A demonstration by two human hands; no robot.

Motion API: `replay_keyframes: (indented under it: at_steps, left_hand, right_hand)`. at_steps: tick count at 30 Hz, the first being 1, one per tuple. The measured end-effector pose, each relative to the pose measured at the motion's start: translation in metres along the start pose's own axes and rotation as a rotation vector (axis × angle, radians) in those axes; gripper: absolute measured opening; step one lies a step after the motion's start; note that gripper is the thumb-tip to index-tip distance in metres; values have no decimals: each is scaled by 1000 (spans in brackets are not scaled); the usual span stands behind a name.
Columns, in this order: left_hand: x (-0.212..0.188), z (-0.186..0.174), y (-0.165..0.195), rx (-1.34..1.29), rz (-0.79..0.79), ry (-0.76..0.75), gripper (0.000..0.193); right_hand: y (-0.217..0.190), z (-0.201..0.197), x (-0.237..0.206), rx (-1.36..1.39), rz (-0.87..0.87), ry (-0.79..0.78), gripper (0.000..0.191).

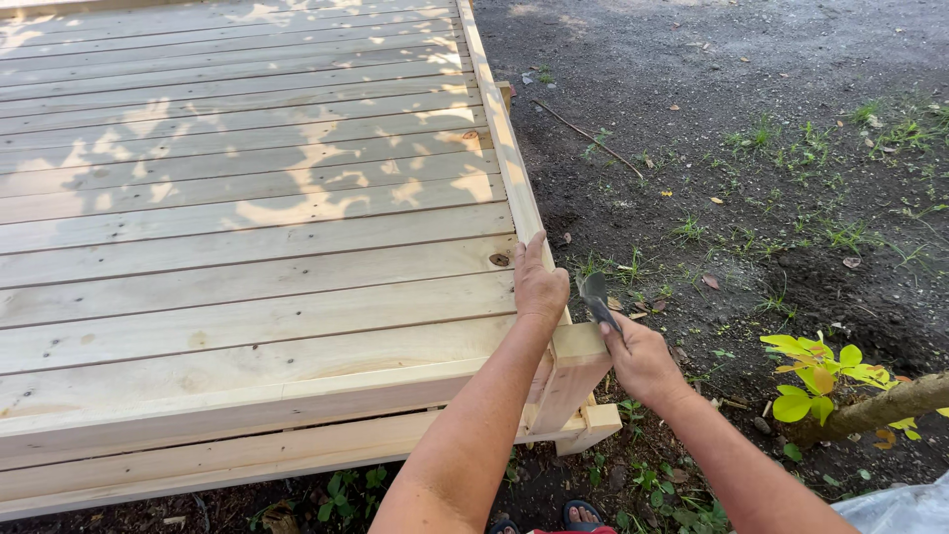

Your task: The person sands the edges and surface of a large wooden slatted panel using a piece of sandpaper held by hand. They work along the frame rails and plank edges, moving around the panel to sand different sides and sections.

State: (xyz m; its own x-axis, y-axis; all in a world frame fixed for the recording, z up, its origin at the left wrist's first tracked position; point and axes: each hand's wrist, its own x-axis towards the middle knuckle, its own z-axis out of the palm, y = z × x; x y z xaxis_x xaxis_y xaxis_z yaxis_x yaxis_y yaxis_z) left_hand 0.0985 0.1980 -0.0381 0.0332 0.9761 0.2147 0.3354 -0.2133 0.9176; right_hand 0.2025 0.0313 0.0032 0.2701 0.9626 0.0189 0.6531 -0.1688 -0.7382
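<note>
A large platform of pale wooden planks fills the left of the view. My left hand rests flat on the edge board near the platform's front right corner, fingers pointing away from me. My right hand is closed around a hammer, whose dark metal head sits just right of the edge board. The corner post lies between my two hands.
Dark soil with grass tufts, dry leaves and a thin stick lies right of the platform. A small plant with yellow-green leaves and a branch are at the right. Sandalled toes show at the bottom.
</note>
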Motion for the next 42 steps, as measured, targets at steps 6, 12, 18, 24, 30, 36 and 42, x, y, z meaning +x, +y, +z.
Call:
replay_keyframes:
  at_steps: [6,12,18,24,30,36,42]
  left_hand:
    - [-2,-59,33,-436,-107,-297,70]
    - [-1,-160,64,-1039,-179,-676,61]
    - [-17,-225,60,-1012,-233,-520,35]
    - [-34,-243,58,-1011,-195,-425,31]
    - [-50,-223,70,-833,-131,-218,27]
    - [-51,-147,84,-533,0,11,20]
    - [-102,-87,77,-439,-62,190,16]
  right_hand:
    - [-53,-38,15,947,-158,14,30]
    - [-98,-29,28,1237,-150,-103,25]
    - [-117,16,46,1272,-113,-289,23]
    - [-126,34,63,1354,-52,-474,30]
    - [-125,23,79,1100,-123,-507,32]
    - [-96,-6,108,875,-280,-559,27]
    - [-45,-10,104,1001,-182,-981,20]
